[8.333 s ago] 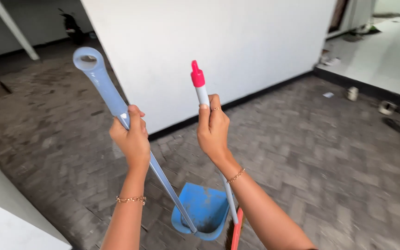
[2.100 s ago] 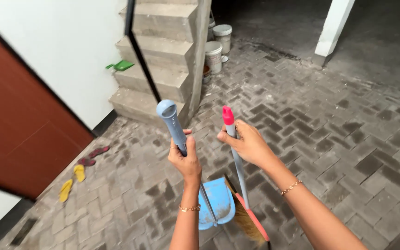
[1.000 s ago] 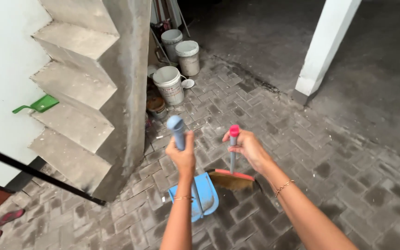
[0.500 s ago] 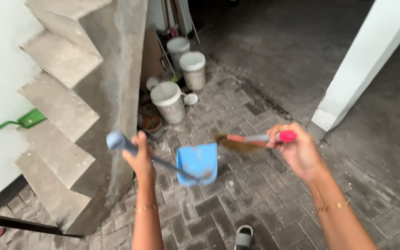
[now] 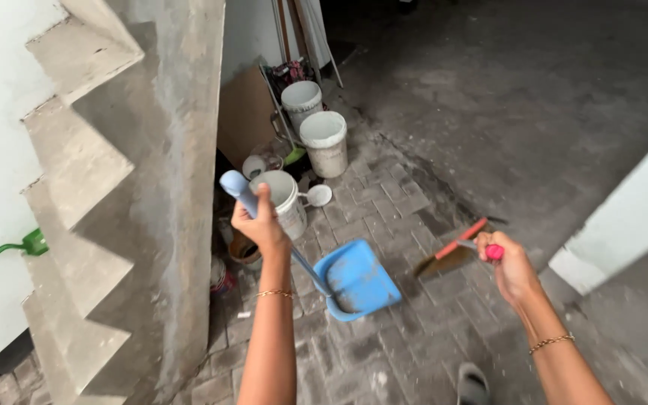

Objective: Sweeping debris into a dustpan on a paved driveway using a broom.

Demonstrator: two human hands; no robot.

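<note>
Left hand (image 5: 262, 225) closes firmly on the blue dustpan (image 5: 357, 279) handle at centre frame, right hand (image 5: 514, 271) fully grips the broom (image 5: 453, 255), so I think the pan lip should lie flat on the brick floor (image 5: 414, 352) before short strokes toward it

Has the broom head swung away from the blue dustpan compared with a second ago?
Yes. The broom lay right beside the blue dustpan then; now its head sits off to the right, nearer the white pillar, with bare paving between.

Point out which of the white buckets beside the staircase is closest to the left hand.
The nearest bucket, right behind the left hand gripping the dustpan handle. The other two buckets stand farther back toward the wall.
</note>
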